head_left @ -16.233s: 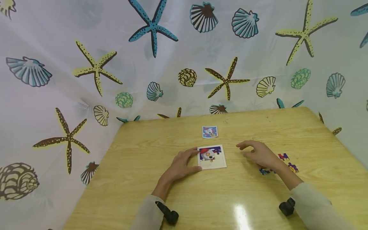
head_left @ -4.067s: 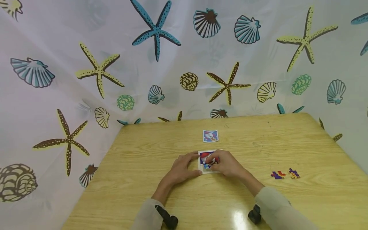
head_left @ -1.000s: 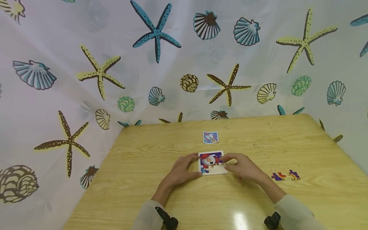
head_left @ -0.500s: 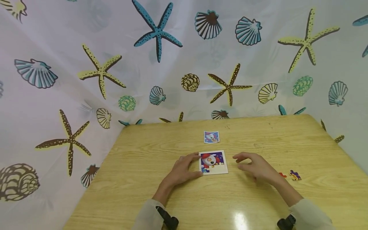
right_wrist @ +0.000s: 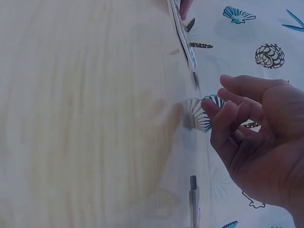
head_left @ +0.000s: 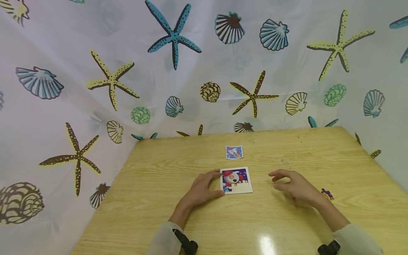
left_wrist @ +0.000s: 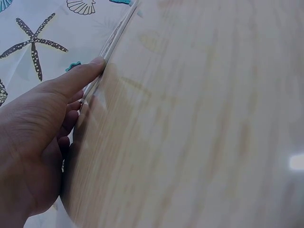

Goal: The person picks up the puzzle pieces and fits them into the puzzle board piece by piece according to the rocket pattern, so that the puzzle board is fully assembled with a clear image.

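Note:
In the head view a white-framed jigsaw puzzle board (head_left: pixel 236 191) lies on the table, showing a cartoon dog in a red hat. Its lower right part is bare. My left hand (head_left: pixel 201 187) holds the board's left side, index finger at the upper corner and thumb at the lower. The left wrist view has the thumb (left_wrist: pixel 78 78) at the board's edge and the other fingers behind. To the board's right my right hand (head_left: pixel 294 186) hovers, fingers loosely bent, nothing between them. A purple and yellow puzzle piece (head_left: pixel 327 193) lies beyond the right wrist.
A small picture card (head_left: pixel 234 152) of the same dog lies behind the board. The wooden table (head_left: pixel 178 156) reaches back to a curtain (head_left: pixel 191 71) printed with shells and starfish.
Over the last second my right hand has drawn away rightward from the board, and its forearm covers the red and purple piece. Earlier, several pieces went into the board. My left hand stays.

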### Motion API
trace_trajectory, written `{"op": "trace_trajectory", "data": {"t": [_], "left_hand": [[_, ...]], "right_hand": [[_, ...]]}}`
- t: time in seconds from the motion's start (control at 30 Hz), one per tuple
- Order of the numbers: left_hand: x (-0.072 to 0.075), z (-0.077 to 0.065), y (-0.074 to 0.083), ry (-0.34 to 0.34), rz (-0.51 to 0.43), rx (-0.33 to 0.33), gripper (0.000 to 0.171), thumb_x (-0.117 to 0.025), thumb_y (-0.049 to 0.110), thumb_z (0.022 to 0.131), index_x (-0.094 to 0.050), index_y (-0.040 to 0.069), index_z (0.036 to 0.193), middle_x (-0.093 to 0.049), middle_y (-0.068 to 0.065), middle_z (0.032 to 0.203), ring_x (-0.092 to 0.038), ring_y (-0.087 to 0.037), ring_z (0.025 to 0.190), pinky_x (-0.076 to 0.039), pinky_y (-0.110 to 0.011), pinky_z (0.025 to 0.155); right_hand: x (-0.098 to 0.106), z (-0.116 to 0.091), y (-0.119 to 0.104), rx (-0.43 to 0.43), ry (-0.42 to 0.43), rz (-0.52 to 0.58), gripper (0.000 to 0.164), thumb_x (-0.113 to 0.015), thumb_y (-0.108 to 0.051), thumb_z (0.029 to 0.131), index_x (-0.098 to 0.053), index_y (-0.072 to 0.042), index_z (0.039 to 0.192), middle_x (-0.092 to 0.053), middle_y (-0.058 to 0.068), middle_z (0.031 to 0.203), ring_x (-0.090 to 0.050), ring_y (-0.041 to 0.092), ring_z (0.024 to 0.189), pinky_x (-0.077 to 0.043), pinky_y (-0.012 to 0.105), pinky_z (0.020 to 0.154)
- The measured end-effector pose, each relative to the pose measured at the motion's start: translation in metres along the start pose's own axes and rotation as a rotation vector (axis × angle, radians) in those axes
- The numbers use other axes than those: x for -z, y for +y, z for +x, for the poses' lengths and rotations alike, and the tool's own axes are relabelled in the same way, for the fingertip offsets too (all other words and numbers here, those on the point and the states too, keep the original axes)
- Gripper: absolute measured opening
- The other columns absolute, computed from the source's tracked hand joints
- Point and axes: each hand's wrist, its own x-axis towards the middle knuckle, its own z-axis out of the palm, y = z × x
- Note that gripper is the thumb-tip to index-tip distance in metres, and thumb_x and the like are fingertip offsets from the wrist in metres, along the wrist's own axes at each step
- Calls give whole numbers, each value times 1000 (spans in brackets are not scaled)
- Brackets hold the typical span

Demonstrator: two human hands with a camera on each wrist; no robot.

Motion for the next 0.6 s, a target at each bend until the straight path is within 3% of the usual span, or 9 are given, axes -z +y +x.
{"op": "trace_trajectory", "data": {"t": [0.6], "left_hand": [[0,1,-2,-4,13,0,74,-81,47,89,-54,21,152,-39,6,165,-37,-26,143,-29,-57,117]], "right_hand": [[27,-23,19,-8,-60,65,56,-66,-6,101,-46,1,152,-47,34,142,-37,10,46,-37,24,42]]}}
